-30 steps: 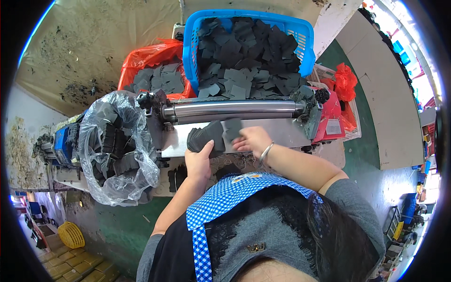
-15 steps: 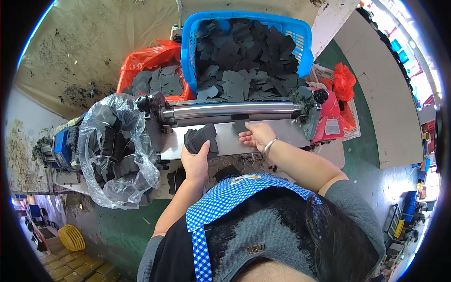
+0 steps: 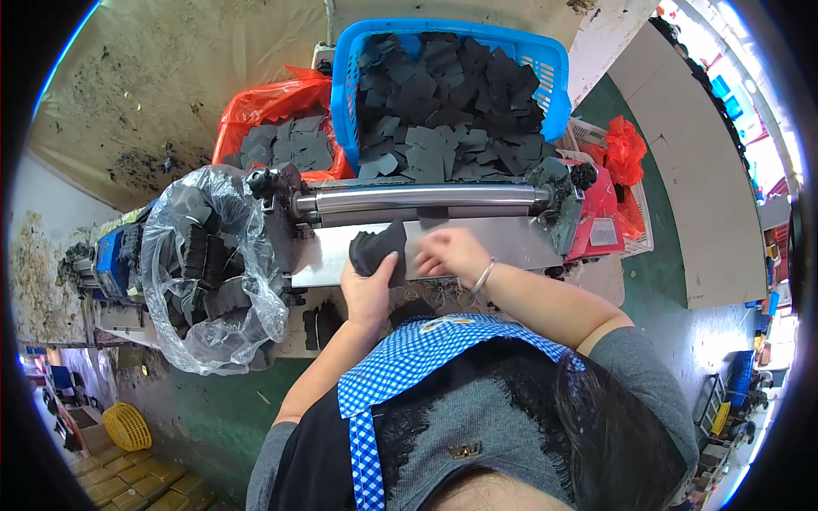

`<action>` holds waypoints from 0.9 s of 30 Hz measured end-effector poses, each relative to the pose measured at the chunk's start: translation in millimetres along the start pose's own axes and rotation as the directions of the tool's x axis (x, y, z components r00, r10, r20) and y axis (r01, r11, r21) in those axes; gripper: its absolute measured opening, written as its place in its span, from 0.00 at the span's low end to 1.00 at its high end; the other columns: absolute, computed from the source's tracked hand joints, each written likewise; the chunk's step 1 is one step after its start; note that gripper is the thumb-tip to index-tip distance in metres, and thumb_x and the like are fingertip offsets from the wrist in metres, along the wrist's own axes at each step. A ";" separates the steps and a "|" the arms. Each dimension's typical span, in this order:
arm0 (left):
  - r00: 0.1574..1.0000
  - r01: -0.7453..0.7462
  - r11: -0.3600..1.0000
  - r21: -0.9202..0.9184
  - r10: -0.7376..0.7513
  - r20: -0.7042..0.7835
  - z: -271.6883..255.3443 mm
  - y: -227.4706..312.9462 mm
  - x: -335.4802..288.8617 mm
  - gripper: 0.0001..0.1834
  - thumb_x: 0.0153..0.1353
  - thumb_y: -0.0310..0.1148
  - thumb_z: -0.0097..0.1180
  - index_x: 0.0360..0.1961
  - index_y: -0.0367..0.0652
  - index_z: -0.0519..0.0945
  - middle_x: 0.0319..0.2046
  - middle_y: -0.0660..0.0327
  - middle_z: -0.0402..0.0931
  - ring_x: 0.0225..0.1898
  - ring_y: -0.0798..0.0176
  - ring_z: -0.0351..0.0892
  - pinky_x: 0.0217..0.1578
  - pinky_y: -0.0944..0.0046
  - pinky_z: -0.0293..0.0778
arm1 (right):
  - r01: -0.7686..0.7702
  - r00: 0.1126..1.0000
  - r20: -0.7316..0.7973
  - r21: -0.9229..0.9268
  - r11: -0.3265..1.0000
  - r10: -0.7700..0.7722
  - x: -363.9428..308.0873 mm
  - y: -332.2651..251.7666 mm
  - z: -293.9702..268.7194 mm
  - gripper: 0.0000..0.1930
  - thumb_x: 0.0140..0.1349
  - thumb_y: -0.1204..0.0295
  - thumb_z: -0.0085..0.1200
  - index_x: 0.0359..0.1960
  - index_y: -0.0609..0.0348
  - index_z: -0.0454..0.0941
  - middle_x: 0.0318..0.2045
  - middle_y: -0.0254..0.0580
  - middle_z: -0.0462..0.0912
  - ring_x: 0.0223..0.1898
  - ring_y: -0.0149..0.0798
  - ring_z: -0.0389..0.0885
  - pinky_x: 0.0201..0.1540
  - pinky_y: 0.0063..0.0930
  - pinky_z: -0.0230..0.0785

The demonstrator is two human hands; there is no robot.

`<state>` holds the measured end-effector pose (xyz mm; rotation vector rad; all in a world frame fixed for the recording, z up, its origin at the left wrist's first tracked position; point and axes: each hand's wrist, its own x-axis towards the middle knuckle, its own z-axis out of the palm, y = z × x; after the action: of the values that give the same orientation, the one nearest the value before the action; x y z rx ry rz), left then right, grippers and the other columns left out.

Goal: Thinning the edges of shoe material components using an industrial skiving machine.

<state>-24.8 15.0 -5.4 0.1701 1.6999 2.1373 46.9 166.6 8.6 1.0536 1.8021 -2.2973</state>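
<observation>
My left hand (image 3: 368, 292) is closed around a stack of thin black sheet pieces (image 3: 377, 249), held above the metal feed plate (image 3: 511, 243). Just right of the stack is my right hand (image 3: 458, 255), a bracelet on its wrist. Its fingers look bent but are smeared by motion, so whether they hold anything is unclear. One black piece (image 3: 433, 215) lies at the far edge of the plate, against the shiny steel roller (image 3: 417, 198) of the machine, apart from both hands.
Behind the roller, a blue basket (image 3: 560, 85) overflows with black pieces, beside a red plastic bag (image 3: 256, 104) holding more. A clear plastic bag (image 3: 162, 324) with stacked pieces stands left. The machine's red end housing (image 3: 601, 213) is at right. Further pieces (image 3: 321, 324) sit nearer my body.
My right hand has drawn back from the black piece at the roller toward the stack. My left hand has shifted the stack right and slightly up. That piece now lies closer under the roller.
</observation>
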 end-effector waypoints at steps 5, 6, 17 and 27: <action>0.890 0.451 0.858 -0.246 -0.412 0.193 -1.0 4.9 1.4 0.15 0.54 0.22 0.58 0.44 0.38 0.73 0.36 0.60 0.76 0.37 0.64 0.77 0.37 0.65 0.76 | 0.160 0.976 0.182 -0.203 0.966 -0.123 -5.0 2.9 5.0 0.16 0.57 0.63 0.58 0.34 0.68 0.79 0.25 0.42 0.81 0.26 0.29 0.80 0.29 0.20 0.72; 0.891 0.450 0.859 -0.244 -0.410 0.196 0.6 6.4 0.8 0.15 0.54 0.22 0.58 0.44 0.38 0.73 0.36 0.60 0.76 0.37 0.64 0.77 0.37 0.65 0.76 | 0.038 0.990 0.136 -0.067 0.997 -0.028 -1.3 5.3 -0.4 0.15 0.57 0.64 0.58 0.33 0.68 0.80 0.24 0.41 0.81 0.26 0.29 0.80 0.28 0.20 0.71; 0.987 0.159 0.968 -0.193 -0.150 0.061 -2.3 16.0 -0.5 0.16 0.52 0.21 0.59 0.43 0.36 0.74 0.39 0.60 0.76 0.39 0.66 0.76 0.43 0.66 0.72 | -0.179 0.960 -0.148 0.328 0.928 0.237 13.3 3.9 -24.8 0.12 0.63 0.66 0.49 0.35 0.66 0.74 0.30 0.46 0.80 0.26 0.35 0.81 0.25 0.21 0.72; 0.967 0.254 0.916 -0.311 -0.250 0.053 3.6 11.8 -1.1 0.12 0.56 0.28 0.59 0.42 0.37 0.75 0.37 0.60 0.77 0.37 0.66 0.76 0.39 0.66 0.73 | -0.030 0.996 0.084 -0.025 0.999 0.032 -8.6 0.2 3.6 0.12 0.62 0.68 0.51 0.38 0.68 0.74 0.29 0.44 0.80 0.26 0.32 0.81 0.29 0.20 0.74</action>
<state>-25.3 15.7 7.0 -0.1220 1.2690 2.1661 51.9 160.2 13.2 0.9589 1.7638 -2.2610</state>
